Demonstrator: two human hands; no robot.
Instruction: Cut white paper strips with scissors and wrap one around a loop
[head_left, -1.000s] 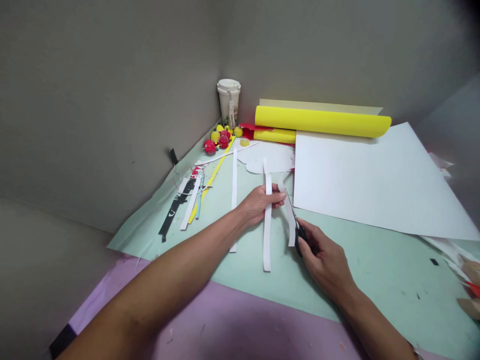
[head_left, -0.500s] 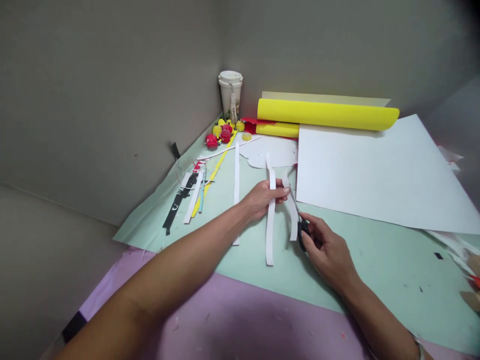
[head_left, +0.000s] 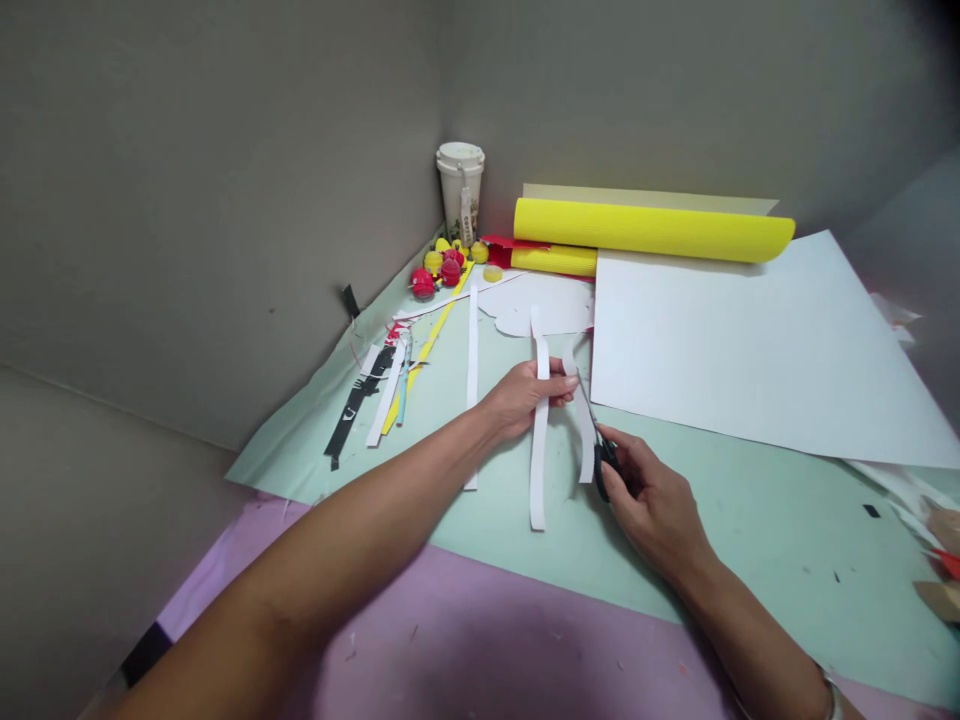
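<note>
Between its thumb and fingers, my left hand (head_left: pixel 525 400) pinches a long white paper strip (head_left: pixel 538 470) that hangs toward me. A second white strip (head_left: pixel 584 445) curves down just right of those fingertips. My right hand (head_left: pixel 652 500) is wrapped round black-handled scissors (head_left: pixel 605 468), whose blades point up and left at the second strip, close to my left fingertips. Whether the blades are open is too small to tell. Another white strip (head_left: pixel 472 350) lies flat on the green sheet, partly under my left wrist.
Yellow rolled paper (head_left: pixel 652 230) and a large white sheet (head_left: pixel 750 350) lie at the back right. A white cup (head_left: pixel 460 190) stands in the corner behind red and yellow balls (head_left: pixel 442 268). Black, white and yellow scraps (head_left: pixel 364 400) lie on the left.
</note>
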